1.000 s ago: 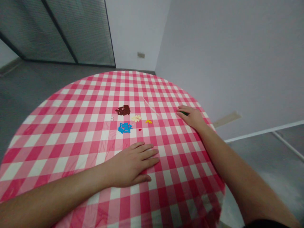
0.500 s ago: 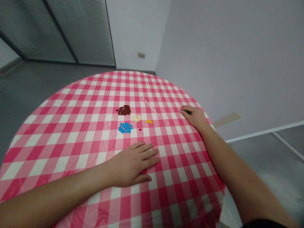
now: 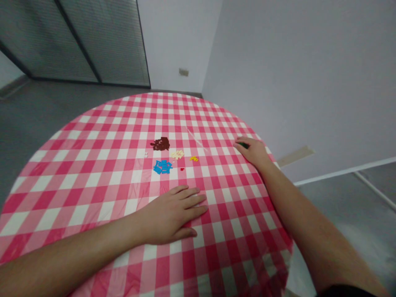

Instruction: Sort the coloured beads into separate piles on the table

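Observation:
My left hand (image 3: 173,214) lies flat on the checkered tablecloth, fingers spread and nothing in it. Just beyond its fingertips is a small pile of blue toy bricks (image 3: 162,167), with a tiny red brick (image 3: 182,169) to the right. At the table's right edge, my right hand (image 3: 253,150) rests with its fingers curled round something dark green (image 3: 244,145), mostly hidden by the fingers; its kind is unclear. Farther in are dark brown bricks (image 3: 161,143), cream bricks (image 3: 177,154), a few yellow bricks (image 3: 194,159) and small white pieces (image 3: 146,155).
A red-and-white checkered cloth (image 3: 102,173) covers the round table. A clear strip or crease (image 3: 196,138) shows on it beyond the piles. The wall (image 3: 293,82) stands close on the right, and a glass partition with blinds (image 3: 102,41) is at the back left.
The view has shifted very slightly. Both hands and the brick piles stay where they were.

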Demonstrator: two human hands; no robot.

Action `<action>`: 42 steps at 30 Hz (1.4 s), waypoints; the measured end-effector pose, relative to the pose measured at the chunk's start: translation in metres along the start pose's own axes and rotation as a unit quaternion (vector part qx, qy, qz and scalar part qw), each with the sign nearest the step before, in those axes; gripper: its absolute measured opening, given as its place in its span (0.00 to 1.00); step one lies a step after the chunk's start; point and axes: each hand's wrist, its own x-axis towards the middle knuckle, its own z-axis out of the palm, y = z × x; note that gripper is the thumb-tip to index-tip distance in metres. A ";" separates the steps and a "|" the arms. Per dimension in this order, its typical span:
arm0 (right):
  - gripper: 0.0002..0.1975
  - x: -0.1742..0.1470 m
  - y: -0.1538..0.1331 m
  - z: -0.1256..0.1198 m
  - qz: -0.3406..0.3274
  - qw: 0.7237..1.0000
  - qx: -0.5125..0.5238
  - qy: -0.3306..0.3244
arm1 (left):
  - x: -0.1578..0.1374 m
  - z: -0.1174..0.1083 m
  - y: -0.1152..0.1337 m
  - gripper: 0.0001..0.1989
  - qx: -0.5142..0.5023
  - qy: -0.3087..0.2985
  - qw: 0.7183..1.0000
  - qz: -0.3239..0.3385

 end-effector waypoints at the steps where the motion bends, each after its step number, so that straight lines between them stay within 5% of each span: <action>1: 0.16 0.000 0.000 0.000 0.003 1.000 -0.001 0.001 | 0.000 0.000 0.000 0.29 -0.003 0.004 1.000 0.001; 10: 0.18 0.003 -0.003 0.000 0.004 1.000 -0.014 0.025 | 0.000 0.001 0.000 0.29 -0.004 0.001 1.000 -0.001; 15: 0.17 0.011 -0.040 -0.002 -0.054 0.997 0.003 0.054 | 0.000 0.002 -0.001 0.29 -0.008 0.014 1.000 0.006; 20: 0.16 0.029 -0.104 0.016 -0.134 0.990 0.048 -0.014 | 0.001 0.004 -0.001 0.28 -0.012 0.029 0.999 0.010; 28: 0.16 0.069 -0.194 0.082 -0.240 0.949 0.122 -0.166 | 0.002 0.003 -0.001 0.28 -0.009 0.028 0.999 0.013; 34: 0.13 0.085 -0.222 0.107 -0.313 0.901 0.138 -0.268 | 0.003 0.006 -0.001 0.27 -0.017 0.043 0.999 0.018; 42: 0.15 0.090 -0.232 0.116 -0.359 0.867 0.152 -0.310 | 0.003 0.006 0.001 0.26 -0.012 0.035 0.999 0.010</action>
